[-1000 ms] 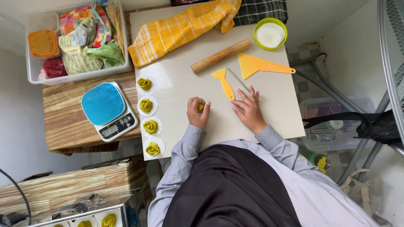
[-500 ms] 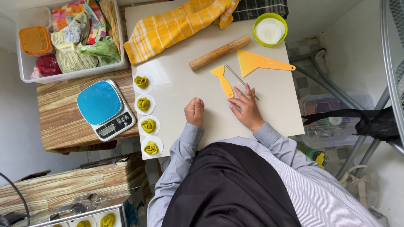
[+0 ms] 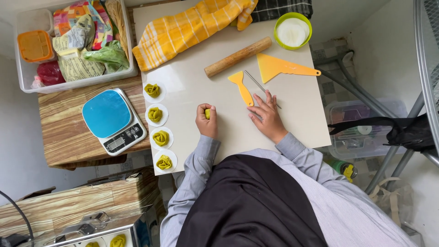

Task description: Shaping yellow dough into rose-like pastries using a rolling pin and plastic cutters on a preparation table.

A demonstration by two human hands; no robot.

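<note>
My left hand (image 3: 206, 120) is closed around a small lump of yellow-green dough (image 3: 207, 113) just above the white board (image 3: 292, 110). My right hand (image 3: 266, 117) lies flat on the board, fingers spread, holding nothing; its fingertips touch a thin metal stick (image 3: 256, 83) beside a small yellow scraper (image 3: 242, 87). Along the board's left edge, several rose-shaped dough pieces (image 3: 155, 114) sit on round white papers.
A wooden rolling pin (image 3: 238, 56), a large yellow scraper (image 3: 281, 67), a green bowl of flour (image 3: 292, 31) and a yellow checked cloth (image 3: 192, 28) lie at the far end. A blue-topped scale (image 3: 113, 120) and a plastic bin of packets (image 3: 73, 41) stand on the wooden table to the left.
My left hand has closed more tightly around the dough lump and shifted slightly. My right hand stays flat on the board.
</note>
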